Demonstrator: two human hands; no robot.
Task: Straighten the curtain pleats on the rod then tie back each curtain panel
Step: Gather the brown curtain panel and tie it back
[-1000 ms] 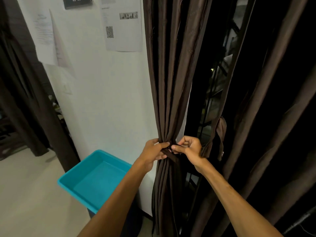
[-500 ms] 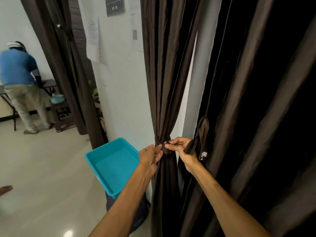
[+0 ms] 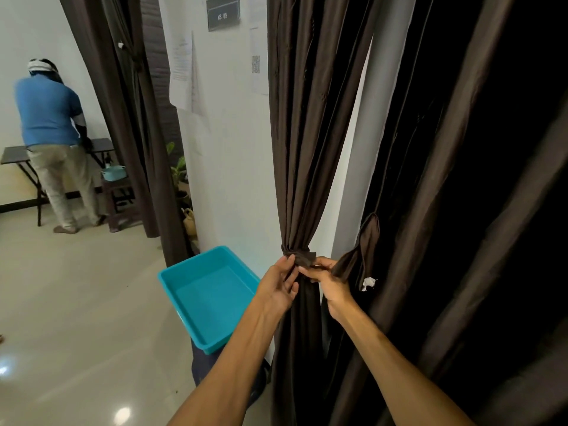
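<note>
Both hands are held at the tieback (image 3: pixel 299 256) cinching the brown curtain panel (image 3: pixel 307 133). Its fabric is pinched by the left hand (image 3: pixel 278 285) and the right hand (image 3: pixel 327 279).

The dark brown pleated fabric curtain panel (image 3: pixel 310 142) is gathered into a narrow bunch and cinched by a matching brown fabric tie-back band (image 3: pixel 299 254). A second dark brown curtain panel (image 3: pixel 455 186) is hung loose just beside it.

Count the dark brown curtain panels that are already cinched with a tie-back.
2: the dark brown curtain panel beside the white wall, cinched by the fabric tie-back at both hands, and a far panel by the doorway, tied high. More may be hidden.
</note>
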